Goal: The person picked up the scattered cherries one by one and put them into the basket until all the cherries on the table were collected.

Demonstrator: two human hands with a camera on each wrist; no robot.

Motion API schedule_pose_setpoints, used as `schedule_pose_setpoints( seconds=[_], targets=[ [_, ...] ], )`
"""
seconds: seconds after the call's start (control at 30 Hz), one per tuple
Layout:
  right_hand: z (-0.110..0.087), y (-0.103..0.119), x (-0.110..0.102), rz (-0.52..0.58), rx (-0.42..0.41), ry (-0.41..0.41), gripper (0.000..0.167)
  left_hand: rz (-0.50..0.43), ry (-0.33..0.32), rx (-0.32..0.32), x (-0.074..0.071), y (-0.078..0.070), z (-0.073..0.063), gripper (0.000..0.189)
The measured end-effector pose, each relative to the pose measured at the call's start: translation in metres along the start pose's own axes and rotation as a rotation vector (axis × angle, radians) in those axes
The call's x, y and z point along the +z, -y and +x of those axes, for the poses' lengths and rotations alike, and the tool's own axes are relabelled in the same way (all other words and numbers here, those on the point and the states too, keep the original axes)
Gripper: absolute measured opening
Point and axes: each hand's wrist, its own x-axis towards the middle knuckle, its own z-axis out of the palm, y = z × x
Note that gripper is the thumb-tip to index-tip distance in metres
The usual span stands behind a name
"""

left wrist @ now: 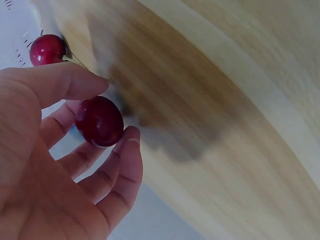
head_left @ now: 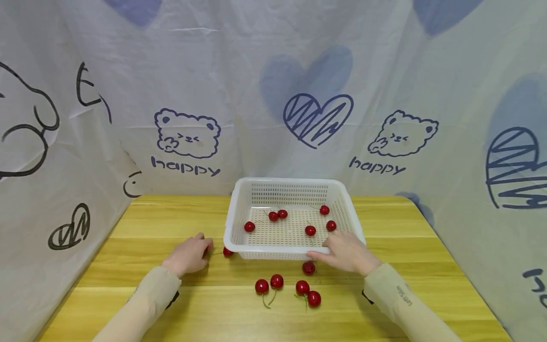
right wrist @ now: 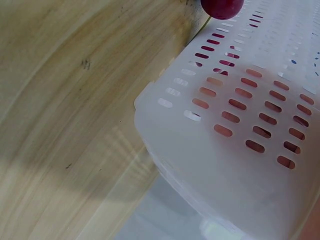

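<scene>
In the left wrist view, my left hand [left wrist: 55, 165] pinches a dark red cherry [left wrist: 99, 121] between thumb and fingers, above the wood. The head view has this left hand [head_left: 188, 255] left of a white slotted plastic basket [head_left: 273, 249]; its cherry is mostly hidden there. Another cherry [head_left: 228, 252] lies against the basket's front left corner. My right hand [head_left: 348, 251] grips the basket's front rim near the right corner, thumb outside and fingers inside. Finger colour shows through the slots of the basket wall [right wrist: 200, 160] in the right wrist view.
Several stemmed cherries [head_left: 273, 216] are spread over the basket floor. In front of the basket lie a pair of cherries [head_left: 262, 286], a second pair [head_left: 302, 287] and a single cherry [head_left: 308, 268]. A printed cloth [head_left: 256, 156] hangs behind the wooden table [head_left: 171, 218].
</scene>
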Motion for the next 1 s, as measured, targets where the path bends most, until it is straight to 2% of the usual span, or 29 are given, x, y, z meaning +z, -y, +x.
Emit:
schedule_pose_setpoints(
  seconds=[0.33, 1.0],
  targets=[
    [0.000, 0.001, -0.001, 0.001, 0.001, 0.001, 0.061, -0.039, 0.028, -0.006, 0.000, 0.002, 0.000, 0.025],
    [0.000, 0.000, 0.000, -0.003, 0.003, 0.003, 0.060, -0.065, 0.052, -0.054, -0.022, -0.002, -0.004, 0.018]
  ],
)
